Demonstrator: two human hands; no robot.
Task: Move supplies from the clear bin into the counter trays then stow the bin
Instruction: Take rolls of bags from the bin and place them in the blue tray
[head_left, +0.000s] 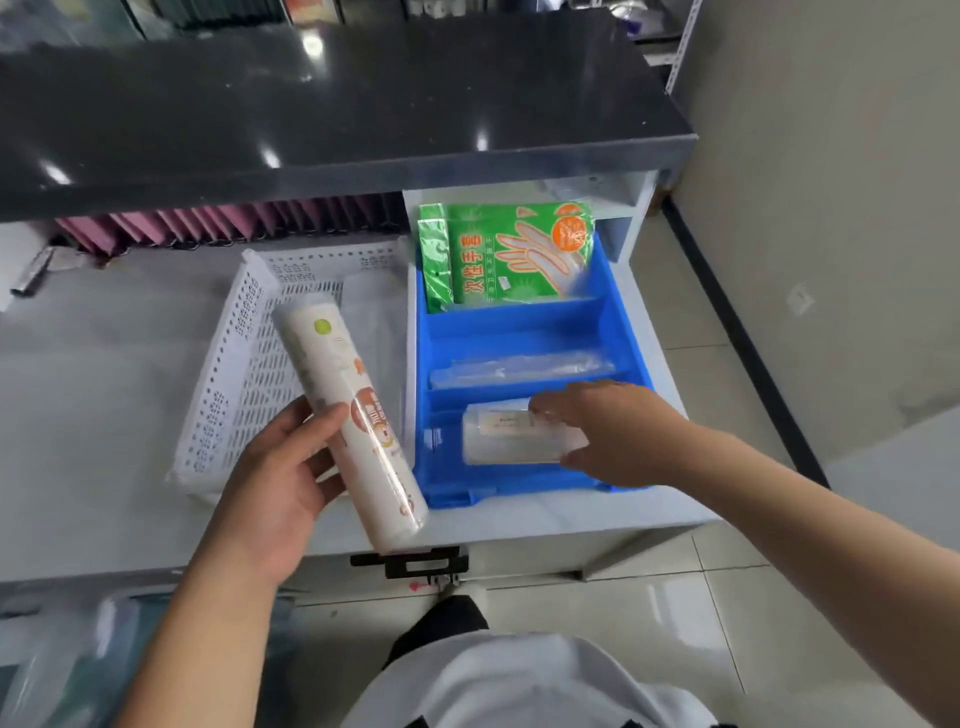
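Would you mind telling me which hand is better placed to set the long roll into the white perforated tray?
Left. The left hand already holds the roll right beside the white tray, while the right hand is busy on a clear packet in the blue tray.

Beyond the right grip (597, 431), the blue tray's (524, 322) middle compartment lies free; green packets (509, 252) fill the far one.

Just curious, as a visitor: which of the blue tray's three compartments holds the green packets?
The far compartment, nearest the shelf, where the green glove packets lean. The middle one holds a clear wrapped item; the near one a pale pack under the right hand.
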